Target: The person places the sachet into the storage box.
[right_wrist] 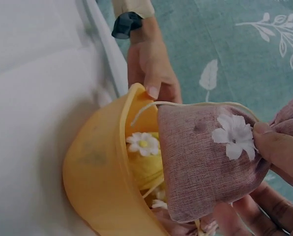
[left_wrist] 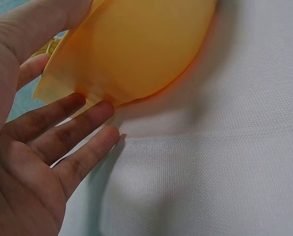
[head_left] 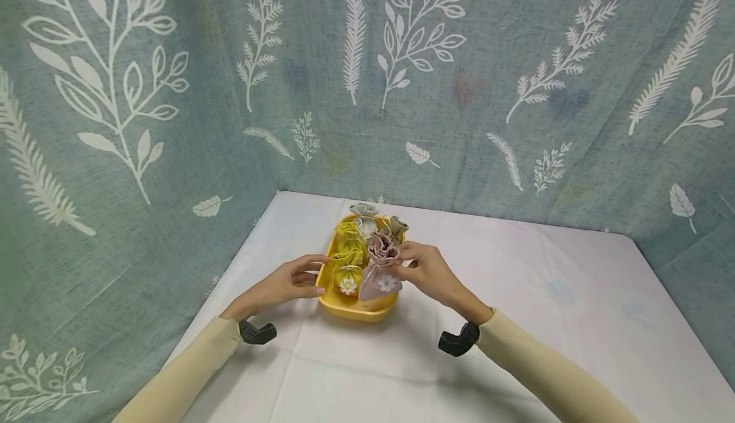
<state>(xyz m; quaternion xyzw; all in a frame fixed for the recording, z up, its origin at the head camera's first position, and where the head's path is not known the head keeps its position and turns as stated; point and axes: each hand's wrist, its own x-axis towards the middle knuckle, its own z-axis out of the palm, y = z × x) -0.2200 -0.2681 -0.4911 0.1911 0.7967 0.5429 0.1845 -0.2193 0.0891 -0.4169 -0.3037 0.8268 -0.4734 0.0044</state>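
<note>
My right hand (head_left: 427, 273) pinches a dusty-pink drawstring pouch (right_wrist: 200, 162) at its gathered neck. A white felt flower (right_wrist: 233, 136) sits on the pouch, which hangs over the yellow plastic basket (head_left: 350, 311). Inside the basket stand a yellow pouch (head_left: 347, 277) with a white flower, another yellow pouch (head_left: 349, 235), a pale grey pouch (head_left: 365, 219) and a brownish pouch (head_left: 396, 225). At the basket's left side rests my left hand (head_left: 289, 279), its loosely spread fingers (left_wrist: 70, 130) by the outer wall and its thumb touching the rim.
The basket stands on a table with a white cloth (head_left: 517, 295). A blue-green curtain (head_left: 448, 123) with white leaf prints hangs behind the table and along its left side. Each wrist wears a dark camera band (head_left: 459, 339).
</note>
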